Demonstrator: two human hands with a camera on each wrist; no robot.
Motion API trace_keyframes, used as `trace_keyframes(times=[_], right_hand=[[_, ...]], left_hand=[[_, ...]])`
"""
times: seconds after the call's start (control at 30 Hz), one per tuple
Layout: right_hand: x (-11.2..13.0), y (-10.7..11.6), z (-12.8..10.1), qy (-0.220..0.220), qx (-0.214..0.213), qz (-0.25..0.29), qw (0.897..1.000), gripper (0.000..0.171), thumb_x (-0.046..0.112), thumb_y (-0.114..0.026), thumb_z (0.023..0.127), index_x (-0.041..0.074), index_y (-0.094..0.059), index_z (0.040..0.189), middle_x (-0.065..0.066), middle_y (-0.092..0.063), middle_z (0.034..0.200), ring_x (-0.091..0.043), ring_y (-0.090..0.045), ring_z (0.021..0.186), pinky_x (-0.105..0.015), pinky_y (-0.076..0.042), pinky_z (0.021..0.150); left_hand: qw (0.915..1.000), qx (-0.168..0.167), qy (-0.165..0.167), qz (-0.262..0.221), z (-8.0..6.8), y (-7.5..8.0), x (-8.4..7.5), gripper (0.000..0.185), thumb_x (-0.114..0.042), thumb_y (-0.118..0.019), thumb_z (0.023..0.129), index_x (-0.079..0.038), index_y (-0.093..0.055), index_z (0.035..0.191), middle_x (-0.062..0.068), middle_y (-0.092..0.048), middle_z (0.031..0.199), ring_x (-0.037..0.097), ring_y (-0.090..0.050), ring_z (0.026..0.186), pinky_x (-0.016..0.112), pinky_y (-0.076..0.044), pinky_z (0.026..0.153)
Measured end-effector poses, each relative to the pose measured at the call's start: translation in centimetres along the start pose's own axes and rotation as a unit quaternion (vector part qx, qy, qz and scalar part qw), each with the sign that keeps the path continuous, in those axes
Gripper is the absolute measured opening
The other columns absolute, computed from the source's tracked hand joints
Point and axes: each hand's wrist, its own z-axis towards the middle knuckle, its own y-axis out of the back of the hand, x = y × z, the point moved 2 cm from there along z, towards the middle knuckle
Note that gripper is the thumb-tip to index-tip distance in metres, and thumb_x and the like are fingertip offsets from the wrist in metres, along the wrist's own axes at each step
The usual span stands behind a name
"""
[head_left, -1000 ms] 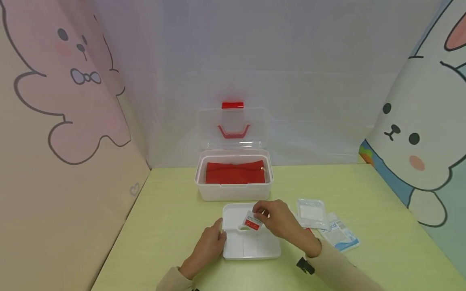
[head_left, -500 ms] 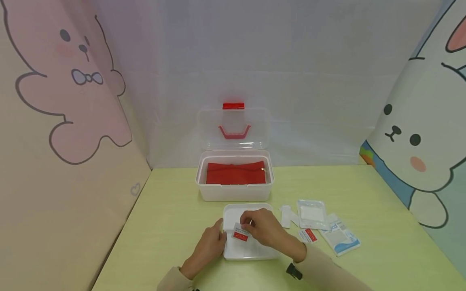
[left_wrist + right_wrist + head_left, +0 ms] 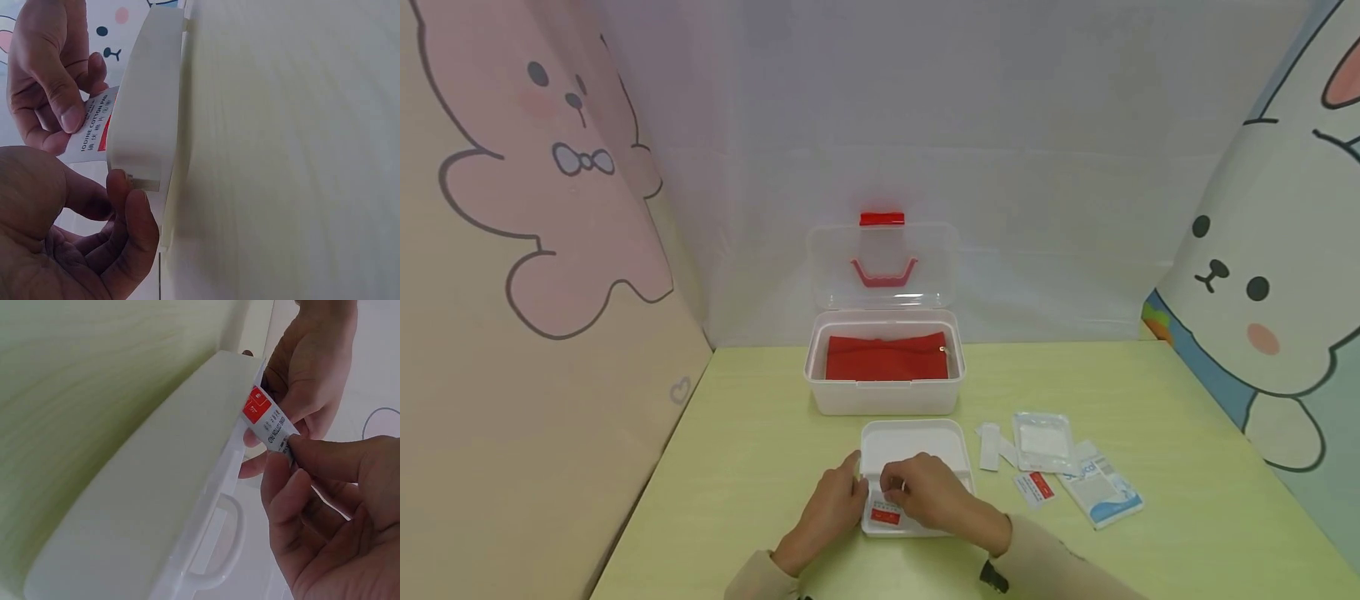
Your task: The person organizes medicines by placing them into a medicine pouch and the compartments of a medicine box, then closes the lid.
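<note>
White tray (image 3: pixel 913 439); red-and-white iodine cotton packet (image 3: pixel 883 510); pale green tabletop (image 3: pixel 752 467); red pouch (image 3: pixel 884 359) in clear box (image 3: pixel 883 397).

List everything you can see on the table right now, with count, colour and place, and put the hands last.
table: 1, pale green, under everything.
storage box: 1, translucent white, lid up with red latch, at the back centre.
red pouch: 1, red, inside the storage box.
tray: 1, white with compartments, in front of the box.
red-and-white sachet: 1, in the tray's near left part, pinched by the right hand.
second sachet: 1, red and white, on the table right of the tray.
small white strip: 1, white, just right of the tray.
clear gauze pack: 1, clear and white, further right.
blue-and-white packet: 1, rightmost.
left hand: 1, holding the tray's left edge.
right hand: 1, over the tray, pinching the sachet.
</note>
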Motion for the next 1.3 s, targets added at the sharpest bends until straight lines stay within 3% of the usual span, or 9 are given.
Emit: trace_keyframes(times=[0.2,0.43,0.67,1.0,1.3], right_hand=[[0.2,-0.9,-0.1,0.010,0.009,-0.024,1.000,0.008,0.009,-0.073,0.083,0.016,-0.069,0.082,0.009,-0.065,0.071,0.001,-0.049,0.063,-0.020,-0.042,0.060],[0.3,-1.8,0.0,-0.011,0.009,-0.082,0.997,0.007,0.014,-0.073,0.084,0.018,-0.067,0.084,0.009,-0.064,0.071,-0.003,-0.049,0.061,-0.022,-0.040,0.057],[0.2,-2.6,0.0,-0.036,0.023,-0.156,0.987,0.013,0.018,-0.076,0.081,0.018,-0.072,0.093,0.006,-0.068,0.080,-0.010,-0.061,0.069,-0.029,-0.049,0.064],[0.0,-1.8,-0.3,-0.047,0.029,-0.139,0.989,0.023,0.028,-0.078,0.081,0.019,-0.072,0.101,0.006,-0.071,0.090,-0.014,-0.066,0.080,-0.034,-0.051,0.065],[0.1,1.9,-0.6,-0.030,0.008,-0.108,0.994,0.024,0.027,-0.077,0.083,0.016,-0.072,0.104,0.004,-0.072,0.091,-0.011,-0.065,0.081,-0.032,-0.051,0.069]], left_hand=[[1.0000,-0.001,-0.003,-0.002,0.0,0.0,0.0,0.046,-0.006,-0.053,0.094,0.012,-0.046,0.136,-0.007,-0.050,0.056,0.001,-0.042,0.044,0.021,-0.034,0.041],[1.0000,-0.002,-0.007,0.005,0.0,0.0,0.1,0.048,-0.006,-0.053,0.094,0.013,-0.045,0.137,-0.007,-0.050,0.057,0.001,-0.042,0.045,0.021,-0.035,0.042],[1.0000,0.002,-0.007,0.005,0.0,0.0,0.1,0.046,-0.006,-0.053,0.094,0.011,-0.046,0.136,-0.007,-0.049,0.058,0.001,-0.041,0.047,0.021,-0.035,0.044],[0.9999,0.001,-0.006,0.010,0.0,-0.1,0.3,0.048,-0.007,-0.052,0.094,0.012,-0.045,0.137,-0.007,-0.045,0.058,0.002,-0.037,0.048,0.021,-0.032,0.044],[0.9999,0.005,-0.010,-0.003,0.0,-0.1,0.4,0.048,-0.006,-0.054,0.094,0.011,-0.044,0.138,-0.006,-0.049,0.059,0.002,-0.042,0.048,0.021,-0.035,0.045]])
